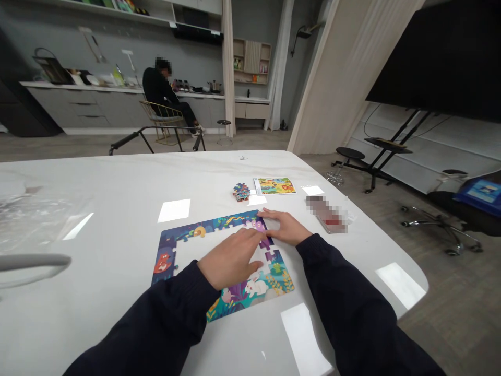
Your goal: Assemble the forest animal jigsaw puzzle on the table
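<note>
A jigsaw puzzle (pixel 199 230) lies on the white table, its border pieces joined around a bare white middle. My left hand (pixel 235 256) reaches over that middle, fingertips at a purple puzzle piece (pixel 257 225) near the upper right corner and thumb held apart. My right hand (pixel 287 228) rests at the same corner, fingers stretched along the outer edge and thumb against the purple part. Below them, a narrow gap shows in the right side above a green piece with a frog (pixel 277 267). My left forearm hides part of the lower left border.
Past the puzzle sit a stack of loose puzzle pieces (pixel 241 191) and a picture card (pixel 276 186). A blurred phone-like object (pixel 326 215) lies at right, clear plastic wrap (pixel 35 214) at left. A person (pixel 160 89) sits by the far counter.
</note>
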A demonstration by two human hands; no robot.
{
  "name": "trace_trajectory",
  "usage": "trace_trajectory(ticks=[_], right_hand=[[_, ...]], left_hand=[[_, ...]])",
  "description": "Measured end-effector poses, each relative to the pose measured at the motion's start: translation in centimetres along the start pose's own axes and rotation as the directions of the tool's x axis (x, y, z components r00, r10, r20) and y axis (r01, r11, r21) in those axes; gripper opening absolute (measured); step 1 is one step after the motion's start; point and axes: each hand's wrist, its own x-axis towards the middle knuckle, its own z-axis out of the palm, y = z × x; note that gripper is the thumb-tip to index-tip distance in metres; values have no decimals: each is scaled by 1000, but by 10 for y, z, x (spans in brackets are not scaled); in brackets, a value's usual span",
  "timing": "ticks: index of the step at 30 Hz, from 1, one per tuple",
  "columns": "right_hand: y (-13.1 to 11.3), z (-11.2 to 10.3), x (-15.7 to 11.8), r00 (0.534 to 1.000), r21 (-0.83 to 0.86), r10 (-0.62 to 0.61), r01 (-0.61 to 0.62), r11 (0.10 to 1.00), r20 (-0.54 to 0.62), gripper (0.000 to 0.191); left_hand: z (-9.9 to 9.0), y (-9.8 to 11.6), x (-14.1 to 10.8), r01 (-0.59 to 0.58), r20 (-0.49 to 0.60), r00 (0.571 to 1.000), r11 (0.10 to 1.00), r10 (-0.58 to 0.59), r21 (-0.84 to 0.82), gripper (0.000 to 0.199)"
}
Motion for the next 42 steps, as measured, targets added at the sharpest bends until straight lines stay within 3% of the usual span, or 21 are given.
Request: trace_trajectory(ticks=[5, 11, 14, 18, 24, 28, 32, 37, 42], right_hand=[[-5, -6, -2, 1000, -13, 13, -13, 1000, 11, 68], [-15, -33, -27, 985, -72, 115, -106, 992, 128, 95], [-21, -36, -50, 991, -123, 104, -92, 988, 88, 77], [-28, -17, -79, 990, -159, 135, -141, 977, -50, 50], [-32, 4, -95, 980, -96, 183, -190, 977, -84, 48], [-30, 5, -91, 974, -40, 198, -203, 978, -113, 48], [-28, 5, -90, 973, -14, 206, -209, 978, -106, 51], [-28, 3, -91, 978, -28, 181, -184, 982, -103, 48], [-28, 3, -91, 977, -32, 191, -195, 980, -98, 47]], left_hand=[[14, -19, 26, 110, -13, 994, 990, -109, 91, 54], [15, -44, 41, 139, 101, 986, 990, -136, -21, 65], [15, -49, 41, 105, 57, 993, 993, -102, -62, 59], [15, -54, 41, 108, 21, 994, 992, -107, -57, 58], [10, -54, 45, 127, 32, 992, 989, -124, -78, 58], [6, -51, 49, -16, 21, 1000, 997, 18, -81, 52], [2, -46, 59, -161, 122, 978, 984, 170, -79, 59], [-1, -40, 77, -175, 238, 956, 985, 173, -15, 50], [-5, -31, 87, -263, 286, 929, 963, 235, 63, 40]])
